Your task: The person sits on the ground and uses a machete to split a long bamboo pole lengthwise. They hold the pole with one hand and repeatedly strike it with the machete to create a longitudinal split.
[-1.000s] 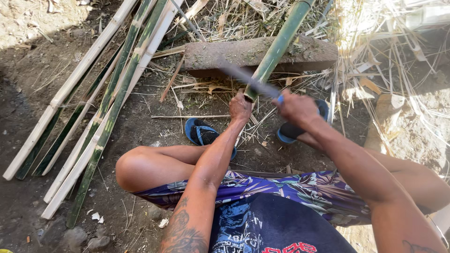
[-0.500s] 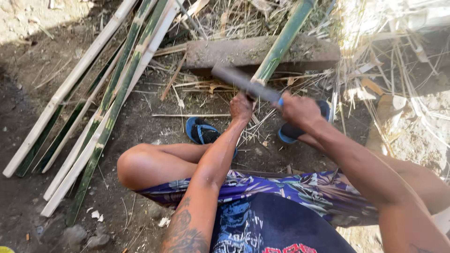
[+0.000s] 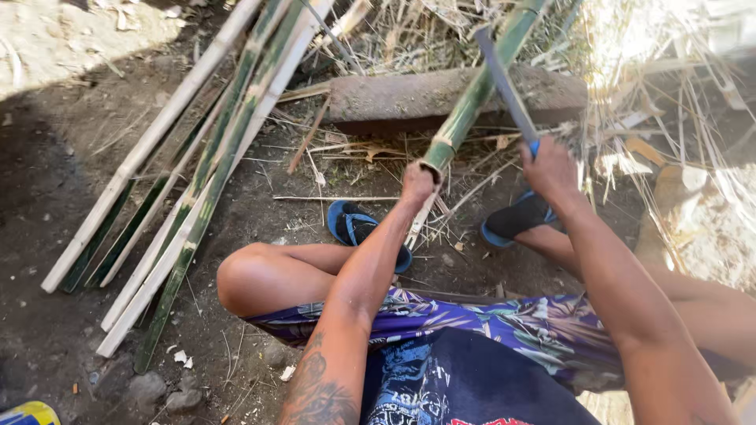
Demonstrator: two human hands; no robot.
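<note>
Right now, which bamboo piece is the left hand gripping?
The whole green bamboo pole leaning across the stone block; the left hand grips its lower cut end. The split bamboo strips lie untouched on the ground, further left.

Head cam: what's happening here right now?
A person sits on bare dirt, working on a green bamboo pole. The left hand grips the pole's near cut end, while the pole leans over a stone block. The right hand holds a long blade by a blue handle, raised beside the pole. Split bamboo strips lie in a pile to the left, and blue sandals are on the feet.
</note>
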